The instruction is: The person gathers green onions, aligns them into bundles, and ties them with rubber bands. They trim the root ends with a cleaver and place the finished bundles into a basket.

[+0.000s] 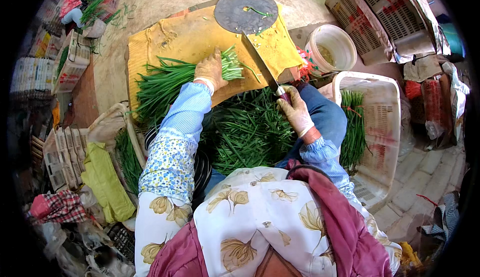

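My gloved left hand point(210, 69) is closed around a bunch of green garlic chives point(165, 84), near its pale cut stem ends. The bunch lies on a yellow cloth point(183, 33) spread over a work surface, its leaves pointing left. In my gloved right hand point(296, 108) is the dark red handle of a long-bladed knife point(261, 60). Its blade slants up and left over the cloth, and the tip reaches the edge of a round dark board point(243, 9). Small stem cuttings and one loose stalk lie on that board. A heap of loose green leaves point(247, 130) fills the space between my knees.
A white bucket point(347, 48) stands right of the cloth. Beside my right leg, a plastic crate point(382, 127) holds tied chives point(351, 127). Another crate point(112, 117) with greens is at left, near a yellow-green sack point(103, 183). A person point(77, 3) sits at upper left; stacked crates point(390, 10) rise at upper right.
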A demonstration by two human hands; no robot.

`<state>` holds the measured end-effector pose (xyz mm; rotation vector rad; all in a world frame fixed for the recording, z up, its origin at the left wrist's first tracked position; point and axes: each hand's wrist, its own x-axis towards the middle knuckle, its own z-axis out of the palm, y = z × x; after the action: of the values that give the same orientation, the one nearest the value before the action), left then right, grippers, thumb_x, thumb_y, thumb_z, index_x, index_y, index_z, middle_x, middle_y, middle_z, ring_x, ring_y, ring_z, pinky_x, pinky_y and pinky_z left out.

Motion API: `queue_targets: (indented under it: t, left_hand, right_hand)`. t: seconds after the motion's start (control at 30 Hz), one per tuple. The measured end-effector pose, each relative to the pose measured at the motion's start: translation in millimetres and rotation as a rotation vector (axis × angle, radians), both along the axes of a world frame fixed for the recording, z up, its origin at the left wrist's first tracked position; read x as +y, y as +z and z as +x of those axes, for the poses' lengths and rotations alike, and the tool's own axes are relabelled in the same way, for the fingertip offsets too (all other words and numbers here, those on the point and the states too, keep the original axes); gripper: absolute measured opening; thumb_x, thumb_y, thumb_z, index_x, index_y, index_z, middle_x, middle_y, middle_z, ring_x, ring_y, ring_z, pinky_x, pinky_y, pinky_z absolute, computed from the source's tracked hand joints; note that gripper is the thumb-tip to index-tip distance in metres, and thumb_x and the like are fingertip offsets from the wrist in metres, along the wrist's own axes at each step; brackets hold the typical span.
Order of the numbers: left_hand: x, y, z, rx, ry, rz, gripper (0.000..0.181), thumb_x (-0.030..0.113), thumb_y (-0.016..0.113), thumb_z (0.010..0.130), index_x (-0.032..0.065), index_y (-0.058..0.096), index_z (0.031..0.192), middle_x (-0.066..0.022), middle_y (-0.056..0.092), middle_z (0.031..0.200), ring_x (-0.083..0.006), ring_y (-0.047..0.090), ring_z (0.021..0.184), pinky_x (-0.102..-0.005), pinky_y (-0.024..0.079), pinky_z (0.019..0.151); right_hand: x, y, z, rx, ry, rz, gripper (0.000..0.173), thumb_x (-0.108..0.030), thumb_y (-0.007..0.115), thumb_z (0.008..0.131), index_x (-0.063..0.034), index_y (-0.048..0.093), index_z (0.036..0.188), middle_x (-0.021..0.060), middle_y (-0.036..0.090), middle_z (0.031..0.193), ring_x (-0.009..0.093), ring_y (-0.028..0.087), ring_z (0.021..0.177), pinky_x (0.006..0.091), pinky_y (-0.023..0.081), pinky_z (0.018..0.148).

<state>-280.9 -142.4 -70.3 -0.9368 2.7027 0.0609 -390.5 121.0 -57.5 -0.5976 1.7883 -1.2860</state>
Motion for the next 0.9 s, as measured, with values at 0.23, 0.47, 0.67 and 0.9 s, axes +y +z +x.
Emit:
queue_targets:
  t: [0.23, 0.47, 0.67, 0.9]
  left_hand:
    - [-10, 17, -19, -0.034, 0.208, 0.272, 0.061, 0.036, 0.076, 0.065, 0.0018, 0.056, 0.112, -0.0181, 0.063, 0.109, -0.0329, 0.062, 0.100, -0.0415, 0.050, 0.087]
    - [-16, 13, -19, 0.010, 0.125, 0.242, 0.059, 0.035, 0.075, 0.065, 0.0014, 0.059, 0.112, -0.0178, 0.066, 0.104, -0.0320, 0.063, 0.099, -0.0400, 0.050, 0.085]
    - [-20, 12, -23, -0.131, 0.097, 0.232, 0.054, 0.031, 0.075, 0.065, 0.0023, 0.062, 0.108, -0.0168, 0.065, 0.107, -0.0304, 0.063, 0.100, -0.0387, 0.051, 0.086]
    - [-21, -7, -26, -0.119, 0.064, 0.185, 0.046, 0.030, 0.073, 0.068, 0.0040, 0.062, 0.105, -0.0154, 0.066, 0.106, -0.0291, 0.064, 0.098, -0.0383, 0.051, 0.085]
  right_hand:
    - [-2, 4, 11, 0.376, 0.072, -0.060, 0.044, -0.020, 0.066, 0.086, -0.0054, 0.049, 0.124, 0.0155, 0.063, 0.092, 0.029, 0.063, 0.082, 0.0333, 0.049, 0.075]
    - [-10, -6, 22, 0.375, 0.072, -0.030, 0.037, -0.016, 0.063, 0.087, -0.0059, 0.050, 0.120, 0.0162, 0.062, 0.086, 0.027, 0.062, 0.074, 0.0339, 0.049, 0.070]
    - [-15, -8, 5, 0.363, 0.171, 0.072, 0.032, -0.019, 0.060, 0.089, -0.0072, 0.049, 0.117, 0.0198, 0.063, 0.087, 0.035, 0.063, 0.081, 0.0377, 0.048, 0.072]
    - [-31, 1, 3, 0.421, 0.222, 0.138, 0.035, -0.020, 0.059, 0.090, -0.0019, 0.049, 0.118, 0.0222, 0.063, 0.090, 0.037, 0.062, 0.087, 0.0380, 0.048, 0.076]
